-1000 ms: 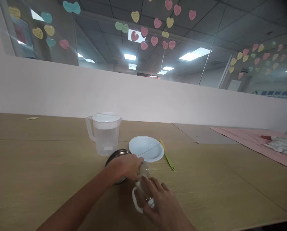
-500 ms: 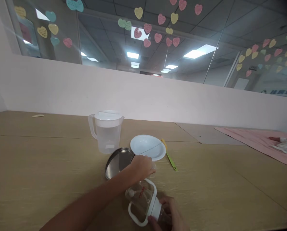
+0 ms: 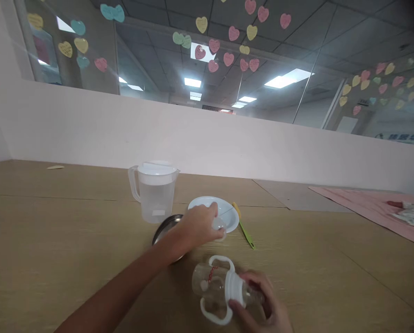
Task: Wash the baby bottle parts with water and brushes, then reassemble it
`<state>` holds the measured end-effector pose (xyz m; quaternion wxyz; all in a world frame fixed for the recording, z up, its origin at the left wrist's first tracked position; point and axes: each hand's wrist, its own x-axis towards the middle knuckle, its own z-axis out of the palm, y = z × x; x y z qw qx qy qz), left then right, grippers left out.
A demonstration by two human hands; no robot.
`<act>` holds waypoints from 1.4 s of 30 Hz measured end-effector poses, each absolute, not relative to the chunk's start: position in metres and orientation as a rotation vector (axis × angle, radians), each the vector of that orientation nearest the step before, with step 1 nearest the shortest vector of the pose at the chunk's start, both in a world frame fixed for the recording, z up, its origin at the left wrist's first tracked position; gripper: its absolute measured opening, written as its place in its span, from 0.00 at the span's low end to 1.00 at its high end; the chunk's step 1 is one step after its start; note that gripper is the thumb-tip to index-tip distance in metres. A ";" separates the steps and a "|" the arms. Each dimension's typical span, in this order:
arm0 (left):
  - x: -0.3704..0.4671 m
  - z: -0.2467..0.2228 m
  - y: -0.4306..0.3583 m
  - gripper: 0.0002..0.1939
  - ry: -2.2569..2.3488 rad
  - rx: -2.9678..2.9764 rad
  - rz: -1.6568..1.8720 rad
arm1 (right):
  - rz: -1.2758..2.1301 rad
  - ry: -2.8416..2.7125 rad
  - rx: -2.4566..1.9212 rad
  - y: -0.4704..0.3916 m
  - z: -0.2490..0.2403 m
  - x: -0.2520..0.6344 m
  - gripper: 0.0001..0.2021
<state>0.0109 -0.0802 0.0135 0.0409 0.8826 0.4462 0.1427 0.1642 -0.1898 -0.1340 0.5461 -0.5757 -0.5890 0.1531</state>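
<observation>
Scene is shot fwd & down by head cam, w/ L hand (image 3: 200, 225) & R hand (image 3: 267, 303) caught close, low ctr. Table (image 3: 89, 231) is covered back to wall (image 3: 158, 134) & window (image 3: 151, 55).

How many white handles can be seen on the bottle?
2. The far handle curves out from the bottle on the plate's side; the near handle is opposite. The right hand partly hides one end.

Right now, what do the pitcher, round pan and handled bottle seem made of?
Pitcher: likely plastic, matte, from its cloudy translucence.
Round pan: probably polished metal, from its grey shine.
Handled bottle: glass or clear plastic, glossy and see-through, so undecided; its handles look like plastic, smooth and opaque white.
</observation>
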 end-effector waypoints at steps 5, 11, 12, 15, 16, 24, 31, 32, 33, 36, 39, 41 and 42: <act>-0.021 0.044 -0.085 0.19 1.255 2.624 0.645 | 0.341 -1.619 -1.177 -0.144 -0.085 0.169 0.12; -0.037 0.054 -0.089 0.17 1.077 2.574 0.643 | 0.482 -1.773 -1.211 -0.100 -0.062 0.165 0.37; -0.038 0.055 -0.090 0.16 1.043 2.572 0.623 | 0.516 -1.815 -1.207 -0.098 -0.059 0.165 0.39; -0.038 0.057 -0.092 0.15 0.931 2.563 0.559 | 0.625 -1.923 -1.172 -0.095 -0.052 0.168 0.43; -0.037 0.057 -0.091 0.15 0.898 2.556 0.548 | 0.662 -1.948 -1.146 -0.093 -0.050 0.169 0.44; -0.025 0.045 -0.081 0.15 0.790 2.589 0.409 | 0.925 -1.977 -0.878 -0.077 -0.046 0.180 0.44; -0.021 0.037 -0.072 0.18 0.659 2.478 0.406 | 0.691 -1.800 -0.763 -0.077 -0.054 0.162 0.25; -0.021 0.036 -0.070 0.18 0.643 2.467 0.387 | 0.633 -1.798 -0.765 -0.078 -0.056 0.159 0.23; -0.021 0.036 -0.069 0.18 0.632 2.458 0.367 | 0.566 -1.799 -0.766 -0.078 -0.058 0.156 0.21; -0.021 0.035 -0.065 0.19 0.610 2.437 0.335 | 0.352 -1.792 -0.756 -0.075 -0.069 0.152 0.20; -0.021 0.035 -0.062 0.17 0.612 2.444 0.329 | 0.211 -1.795 -0.768 -0.071 -0.081 0.151 0.23; -0.021 0.035 -0.062 0.15 0.632 2.469 0.319 | 0.145 -1.829 -0.792 -0.069 -0.087 0.152 0.25; -0.021 0.035 -0.062 0.15 0.651 2.482 0.310 | 0.110 -1.844 -0.803 -0.069 -0.088 0.153 0.26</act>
